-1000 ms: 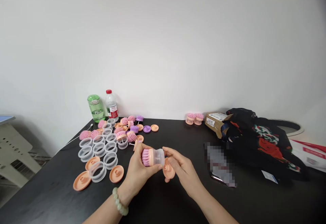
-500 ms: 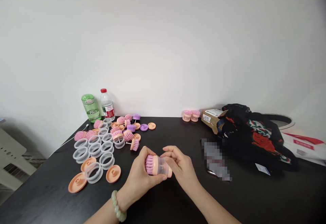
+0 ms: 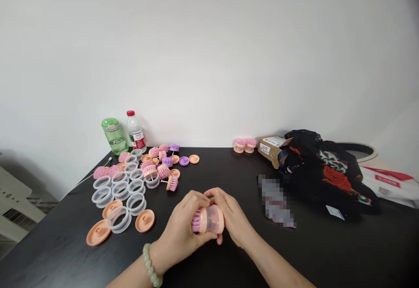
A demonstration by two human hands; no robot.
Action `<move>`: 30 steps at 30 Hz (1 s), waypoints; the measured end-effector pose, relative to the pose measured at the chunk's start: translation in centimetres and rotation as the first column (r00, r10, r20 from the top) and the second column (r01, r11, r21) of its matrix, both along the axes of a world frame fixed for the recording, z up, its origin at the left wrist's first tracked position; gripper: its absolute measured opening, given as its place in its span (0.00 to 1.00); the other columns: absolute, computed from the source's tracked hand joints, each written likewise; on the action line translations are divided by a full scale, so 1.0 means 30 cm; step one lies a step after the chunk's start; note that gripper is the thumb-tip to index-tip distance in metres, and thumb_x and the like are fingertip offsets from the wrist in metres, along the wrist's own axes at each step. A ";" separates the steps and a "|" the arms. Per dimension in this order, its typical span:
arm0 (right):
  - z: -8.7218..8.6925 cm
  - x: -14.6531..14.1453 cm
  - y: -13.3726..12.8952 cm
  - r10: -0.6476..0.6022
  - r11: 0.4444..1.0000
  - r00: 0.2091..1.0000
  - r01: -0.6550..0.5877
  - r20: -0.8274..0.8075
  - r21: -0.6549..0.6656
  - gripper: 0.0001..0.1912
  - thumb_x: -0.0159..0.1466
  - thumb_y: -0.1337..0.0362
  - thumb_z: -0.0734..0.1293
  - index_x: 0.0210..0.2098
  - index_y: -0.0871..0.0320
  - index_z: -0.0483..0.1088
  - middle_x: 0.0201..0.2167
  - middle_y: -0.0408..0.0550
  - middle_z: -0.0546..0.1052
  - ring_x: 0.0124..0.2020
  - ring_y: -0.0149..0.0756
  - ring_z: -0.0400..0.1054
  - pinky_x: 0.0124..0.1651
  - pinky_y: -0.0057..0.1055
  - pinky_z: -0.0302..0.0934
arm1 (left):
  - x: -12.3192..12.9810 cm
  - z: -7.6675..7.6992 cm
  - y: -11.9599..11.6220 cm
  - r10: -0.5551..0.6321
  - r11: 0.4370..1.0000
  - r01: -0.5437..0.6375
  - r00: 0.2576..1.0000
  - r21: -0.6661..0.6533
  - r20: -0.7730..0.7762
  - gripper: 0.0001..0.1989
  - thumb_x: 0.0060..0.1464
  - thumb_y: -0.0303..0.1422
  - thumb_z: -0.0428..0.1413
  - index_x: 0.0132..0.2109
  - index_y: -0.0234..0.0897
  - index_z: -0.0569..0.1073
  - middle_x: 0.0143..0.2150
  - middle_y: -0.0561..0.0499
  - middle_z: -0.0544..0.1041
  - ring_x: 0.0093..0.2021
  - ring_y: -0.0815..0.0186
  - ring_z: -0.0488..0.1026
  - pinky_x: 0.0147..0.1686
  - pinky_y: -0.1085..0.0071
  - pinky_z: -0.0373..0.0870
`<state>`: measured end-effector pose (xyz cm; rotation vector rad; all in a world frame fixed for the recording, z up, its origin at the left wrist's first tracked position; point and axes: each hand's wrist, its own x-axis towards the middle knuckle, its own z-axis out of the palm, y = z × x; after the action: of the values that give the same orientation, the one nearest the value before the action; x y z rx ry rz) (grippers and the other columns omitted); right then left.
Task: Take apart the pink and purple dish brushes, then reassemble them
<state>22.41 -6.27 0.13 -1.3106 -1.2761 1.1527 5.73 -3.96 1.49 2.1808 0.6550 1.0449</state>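
A round brush point(image 3: 211, 219) with pink bristles, a peach collar, a clear middle and a peach base lies on its side between my hands, low over the table's front part. My left hand point(image 3: 183, 222) wraps round its bristle end, the thumb along the underside. Against the peach base at the other end presses my right hand point(image 3: 231, 218), its fingers curled round the far side and partly hidden. Left of my hands, several clear rings point(image 3: 136, 204), peach discs point(image 3: 145, 221) and loose pink brush heads point(image 3: 173, 183) are spread out.
A green bottle point(image 3: 114, 137) and a red-capped bottle point(image 3: 135, 133) stand at the back left. Two brushes point(image 3: 239, 145) stand by the wall. Right of them are an open cardboard box point(image 3: 270, 150), a pixelated flat object point(image 3: 277, 200), black patterned fabric point(image 3: 310, 192) and a white-red bag point(image 3: 389, 185).
My right hand has closed in on the brush's base end, its fingers now reaching round the far side. The brush has shifted slightly right, its base turned more into view.
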 end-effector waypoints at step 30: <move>0.018 0.018 0.013 0.119 0.962 0.942 -0.188 0.315 0.198 0.21 0.71 0.51 0.56 0.44 0.58 0.74 0.24 0.43 0.76 0.26 0.36 0.73 0.32 0.32 0.69 | -0.021 0.002 0.050 0.074 0.781 0.113 0.960 -0.615 0.269 0.22 0.39 0.32 0.71 0.42 0.37 0.73 0.33 0.56 0.74 0.32 0.70 0.70 0.32 0.74 0.65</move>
<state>22.97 -5.86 0.68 -1.2644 -1.7072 0.9007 5.10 -2.46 1.55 1.4223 0.7178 0.9266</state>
